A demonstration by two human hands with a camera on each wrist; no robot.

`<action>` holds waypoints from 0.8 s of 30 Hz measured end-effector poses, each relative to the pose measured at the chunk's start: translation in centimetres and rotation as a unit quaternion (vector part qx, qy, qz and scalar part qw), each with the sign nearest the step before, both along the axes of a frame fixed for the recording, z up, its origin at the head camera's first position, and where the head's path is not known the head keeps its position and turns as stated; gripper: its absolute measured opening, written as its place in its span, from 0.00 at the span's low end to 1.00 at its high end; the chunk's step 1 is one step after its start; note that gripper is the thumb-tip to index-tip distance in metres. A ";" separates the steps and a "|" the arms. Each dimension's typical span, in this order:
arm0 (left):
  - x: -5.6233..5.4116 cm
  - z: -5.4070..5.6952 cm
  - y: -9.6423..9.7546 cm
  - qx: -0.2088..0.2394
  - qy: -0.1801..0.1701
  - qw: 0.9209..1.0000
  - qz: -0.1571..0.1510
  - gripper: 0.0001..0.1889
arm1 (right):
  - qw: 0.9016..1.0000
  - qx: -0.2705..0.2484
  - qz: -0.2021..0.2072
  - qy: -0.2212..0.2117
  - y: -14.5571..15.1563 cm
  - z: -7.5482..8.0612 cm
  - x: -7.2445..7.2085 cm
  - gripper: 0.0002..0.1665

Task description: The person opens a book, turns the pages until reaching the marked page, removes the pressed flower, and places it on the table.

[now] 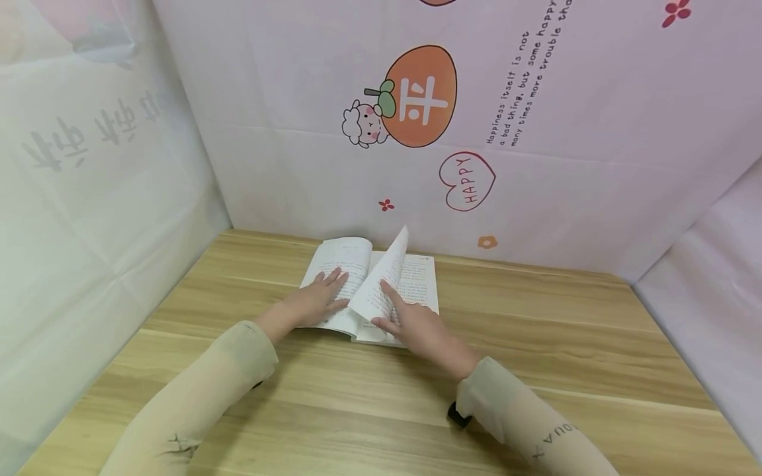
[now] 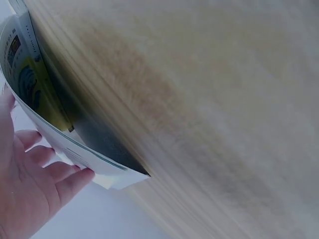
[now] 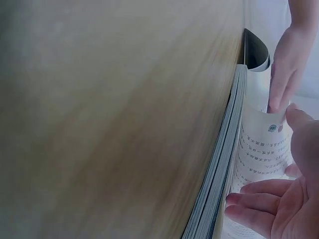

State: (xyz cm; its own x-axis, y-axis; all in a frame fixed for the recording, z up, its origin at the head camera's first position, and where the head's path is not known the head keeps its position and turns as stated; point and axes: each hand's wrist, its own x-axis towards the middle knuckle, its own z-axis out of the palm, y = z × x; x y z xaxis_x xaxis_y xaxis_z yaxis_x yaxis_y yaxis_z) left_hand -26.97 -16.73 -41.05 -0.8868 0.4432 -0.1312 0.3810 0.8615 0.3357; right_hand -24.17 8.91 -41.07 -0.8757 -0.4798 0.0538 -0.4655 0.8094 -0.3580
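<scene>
Pressing finger: right hand (image 1: pixel 417 327) lays a straight index finger on the raised page (image 1: pixel 385 268); thumb is apart from that finger, by the page's near edge.
Right grip: fingers loose, not closed round anything I can see; right wrist view crops the hand, so a light pinch by the thumb cannot be fully ruled out.
Left hand (image 1: pixel 315 297): fingers spread and fairly straight, resting on the left half of the book; nothing gripped.
Book (image 1: pixel 356 285): lies spread on the table (image 1: pixel 536 317), under the left hand and ahead and left of the right hand; its spine runs between the two hands, away from the person.
Raised page, lie: up and left of the right palm, to the right of the left hand; long axis slants from a near corner by the left thumb to a tip beyond the right index finger.
Nearer hand: right, in contact; left thumb is just beside the near corner, touch uncertain.
Left half: bowed up under the left fingers, with a yellow-and-blue cover (image 2: pixel 37 84) beneath, beyond the fingertips.
Key relation (judgement): page stands between the hands, with the left half on its far side from the right hand.
</scene>
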 end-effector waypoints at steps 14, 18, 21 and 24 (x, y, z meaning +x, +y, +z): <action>0.1 0.2 0.0 0.082 0.041 0.996 0.014 0.36 | 0.999 0.032 0.012 0.005 -1.6 0.3 0.9 0.43; 0.1 0.2 0.0 0.086 0.047 0.995 0.014 0.37 | 0.999 0.029 0.023 -0.004 -2.0 0.4 1.2 0.41; 0.0 0.1 0.1 0.088 0.055 0.995 0.008 0.36 | 0.999 0.029 0.033 -0.006 -2.1 0.3 1.4 0.41; 0.0 0.0 0.1 0.087 0.060 0.994 0.003 0.35 | 0.998 0.028 0.050 0.001 -2.3 0.2 1.6 0.41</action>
